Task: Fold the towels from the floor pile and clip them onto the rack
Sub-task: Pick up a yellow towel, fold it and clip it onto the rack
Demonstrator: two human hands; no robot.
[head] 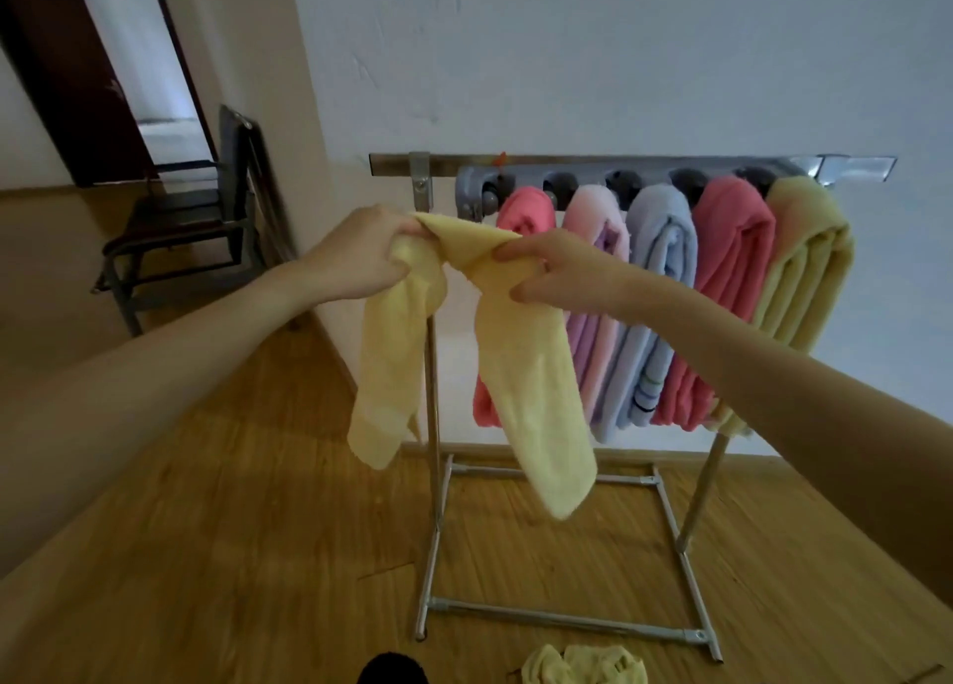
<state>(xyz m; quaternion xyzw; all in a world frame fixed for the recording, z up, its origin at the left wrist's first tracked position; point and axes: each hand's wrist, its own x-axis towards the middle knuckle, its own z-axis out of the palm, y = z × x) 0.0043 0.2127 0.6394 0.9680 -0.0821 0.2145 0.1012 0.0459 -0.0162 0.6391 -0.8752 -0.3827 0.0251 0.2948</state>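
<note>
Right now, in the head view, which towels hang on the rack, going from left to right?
Coral pink towel → pale pink and lilac towel → light blue towel → second coral pink towel → yellow towel. All hang from the grey clip bar.

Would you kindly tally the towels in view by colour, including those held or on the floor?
Yellow: 3, held, rack's right end, floor
Coral pink: 2
Pale pink-lilac: 1
Light blue: 1
Total: 7
</note>
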